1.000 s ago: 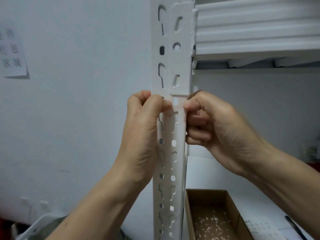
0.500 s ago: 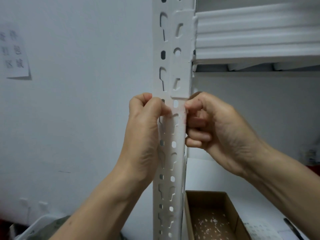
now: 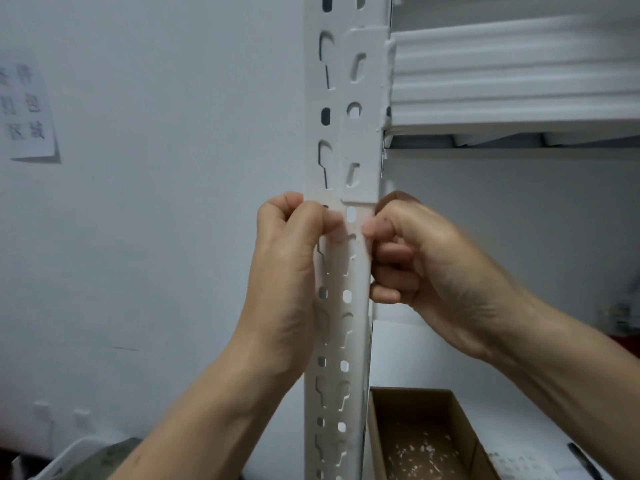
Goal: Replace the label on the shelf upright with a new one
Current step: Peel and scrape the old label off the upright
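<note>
Both hands [image 3: 287, 271] [image 3: 426, 265] on white upright [image 3: 346, 150]

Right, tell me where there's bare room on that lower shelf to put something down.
Bare white shelf shows behind the cardboard box, between it and the back wall, under the right hand. Lower right is crowded: a printed sheet and a pen lie beside the box. The box holds only white scraps.

Paper sign [image 3: 27, 112] on wall: blurred Chinese characters, "区域" barely legible.

Pale wall [image 3: 156, 237], paper notice [image 3: 29, 112] taped left; cardboard box [image 3: 422, 434] below.
</note>
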